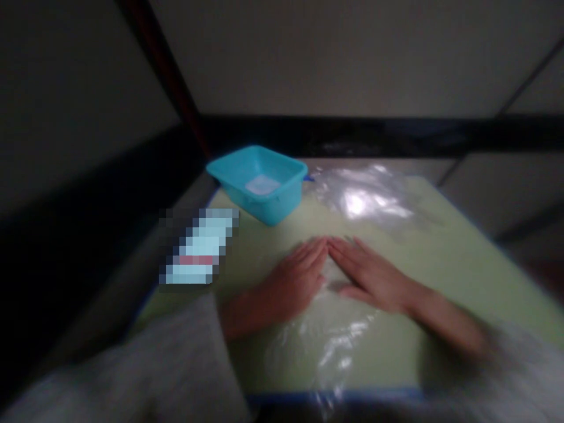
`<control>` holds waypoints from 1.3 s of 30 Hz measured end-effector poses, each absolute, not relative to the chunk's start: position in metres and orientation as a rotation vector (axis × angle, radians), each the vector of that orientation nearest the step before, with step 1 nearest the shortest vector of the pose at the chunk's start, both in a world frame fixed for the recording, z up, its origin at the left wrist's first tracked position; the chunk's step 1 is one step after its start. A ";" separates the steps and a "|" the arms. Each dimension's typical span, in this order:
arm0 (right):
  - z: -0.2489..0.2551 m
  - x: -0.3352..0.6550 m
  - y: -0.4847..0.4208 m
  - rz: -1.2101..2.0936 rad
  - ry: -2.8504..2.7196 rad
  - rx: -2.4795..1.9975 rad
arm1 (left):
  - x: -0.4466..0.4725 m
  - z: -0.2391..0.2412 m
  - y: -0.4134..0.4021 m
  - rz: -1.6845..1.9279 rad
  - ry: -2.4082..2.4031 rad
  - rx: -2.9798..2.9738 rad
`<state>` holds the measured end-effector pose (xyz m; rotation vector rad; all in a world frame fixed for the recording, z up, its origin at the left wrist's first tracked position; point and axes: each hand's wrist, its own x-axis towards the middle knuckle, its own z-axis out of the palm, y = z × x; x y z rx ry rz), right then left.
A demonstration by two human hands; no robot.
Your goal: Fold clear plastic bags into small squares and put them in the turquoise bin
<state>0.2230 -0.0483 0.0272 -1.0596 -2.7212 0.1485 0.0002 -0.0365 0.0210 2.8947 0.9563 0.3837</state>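
Both my hands lie flat, palms down, on a clear plastic sheet point(326, 346) spread over a pale green mat point(462, 270). My left hand point(293, 282) and my right hand point(370, 273) point forward and inward, their fingertips almost meeting in the middle. The fingers of both are stretched out and hold nothing. The picture is dim and blurred.
A turquoise plastic tub point(259, 182) with something white inside stands at the mat's far left corner. More crumpled clear plastic point(365, 197) lies at the far middle. A pixelated white object point(198, 247) sits at the mat's left edge. Dark rails and a wall rise behind.
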 end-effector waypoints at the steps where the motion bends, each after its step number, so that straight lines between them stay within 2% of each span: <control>1: 0.027 0.223 -0.048 0.152 -2.725 -1.056 | 0.000 0.019 -0.037 0.351 0.948 2.918; 13: 0.024 0.222 -0.051 0.160 -2.739 -1.075 | -0.007 0.015 -0.034 0.242 0.912 2.962; 33: 0.024 0.266 -0.053 -0.014 -2.531 -1.650 | -0.010 0.019 -0.034 0.209 0.886 2.911; 39: 0.039 0.252 -0.050 0.045 -2.647 -1.331 | -0.011 0.025 -0.029 0.241 0.870 2.899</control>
